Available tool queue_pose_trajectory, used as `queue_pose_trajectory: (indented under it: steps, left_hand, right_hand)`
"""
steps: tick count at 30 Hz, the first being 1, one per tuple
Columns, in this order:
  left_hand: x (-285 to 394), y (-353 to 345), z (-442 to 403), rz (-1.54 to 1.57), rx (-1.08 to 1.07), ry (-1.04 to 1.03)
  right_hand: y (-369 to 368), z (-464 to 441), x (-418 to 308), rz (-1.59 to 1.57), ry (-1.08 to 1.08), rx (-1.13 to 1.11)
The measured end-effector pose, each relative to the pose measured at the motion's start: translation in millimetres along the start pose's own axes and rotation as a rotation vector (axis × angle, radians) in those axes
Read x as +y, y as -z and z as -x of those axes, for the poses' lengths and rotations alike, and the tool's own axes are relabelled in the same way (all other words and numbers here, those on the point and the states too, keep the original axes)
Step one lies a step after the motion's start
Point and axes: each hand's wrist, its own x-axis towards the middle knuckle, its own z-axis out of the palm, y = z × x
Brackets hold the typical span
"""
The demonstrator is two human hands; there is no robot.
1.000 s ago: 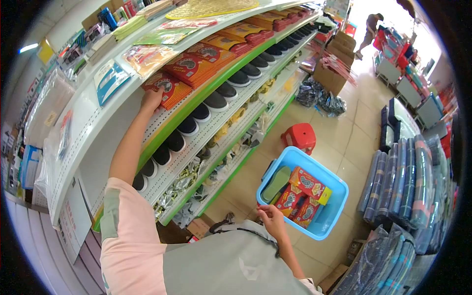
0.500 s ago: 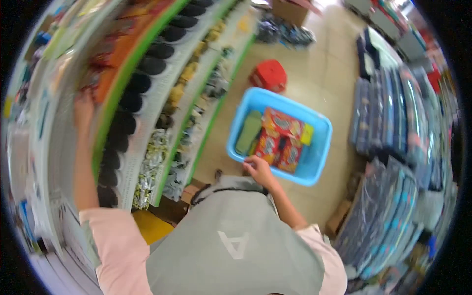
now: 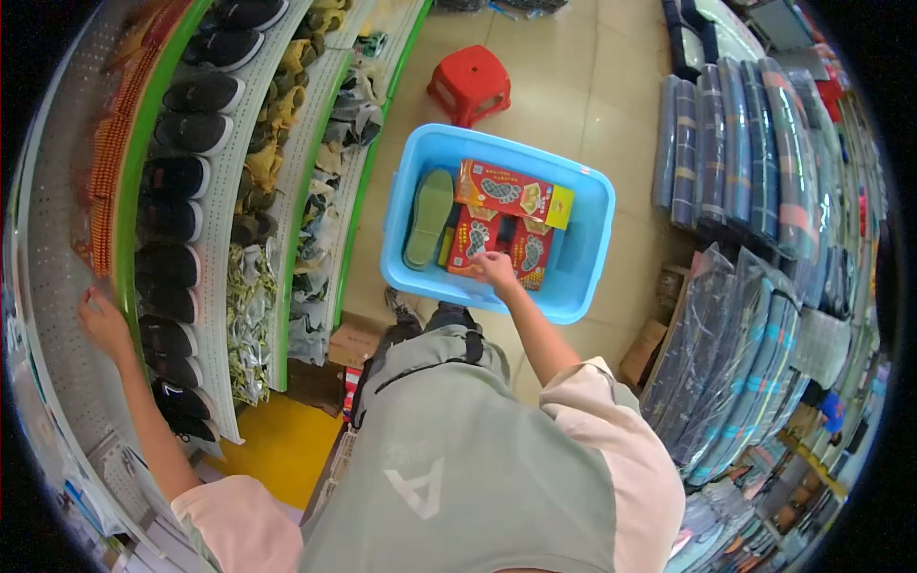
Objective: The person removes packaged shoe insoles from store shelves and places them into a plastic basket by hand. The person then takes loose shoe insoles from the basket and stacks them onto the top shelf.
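Note:
My left hand [image 3: 103, 320] is at the upper shelf's green edge, just below a row of red-orange packages [image 3: 115, 162], its fingers apart and empty. Over the near rim of a light blue tub [image 3: 583, 253] is my right hand [image 3: 497, 270], fingers bent beside the red packages. Whether it touches one is hard to tell. The tub holds several red packages with footprint pictures [image 3: 501, 189], a yellow-green piece [image 3: 559, 206] at their right end, and a green shoe sole [image 3: 429, 219] on the left.
A red stool [image 3: 470, 84] stands behind the tub. Black shoes [image 3: 174, 215] line the shelf below the packages, with wrapped yellow and green goods [image 3: 258, 181] lower down. Plastic-wrapped fabric bundles [image 3: 712, 353] are stacked on the right. A cardboard box [image 3: 353, 344] lies near my feet.
The view has swung down toward the tub. My left hand has come off the red packages toward the near end of their row. My right hand has moved over the tub's rim.

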Motion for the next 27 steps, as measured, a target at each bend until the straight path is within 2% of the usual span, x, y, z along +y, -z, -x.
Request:
queue_pose_trajectory:
  steps: [3,6,9,13,15,21,27]
  left_hand:
    - [-5.3,-0.3,0.0,-0.097,0.024,-0.049]
    - [-9.1,-2.5,1.2,-0.138,0.041,-0.052]
    - [-5.9,4.7,2.0,-0.217,0.025,-0.112]
    - [3.2,13.0,1.8,-0.225,0.045,-0.139]
    - [11.8,16.6,3.5,-0.168,0.035,-0.117]
    - [-0.7,12.0,0.3,-0.175,-0.008,-0.104]
    - [10.7,13.3,1.6,-0.146,0.013,-0.061]
  right_hand:
    - [27.4,-53.0,10.7,-0.171,-0.099,0.023]
    - [38.0,-76.3,-14.4,-0.417,-0.211,0.281]
    - [51.2,-103.6,-14.2,-0.755,-0.05,0.345]
    - [64.7,-128.1,-23.4,-1.01,-0.123,0.299]
    - [61.2,-131.9,-31.4,-1.111,-0.144,0.376]
    - [62.2,-152.0,-24.9,-1.051,-0.085,0.444]
    - [48.7,-104.2,-55.6,-1.111,0.009,0.229]
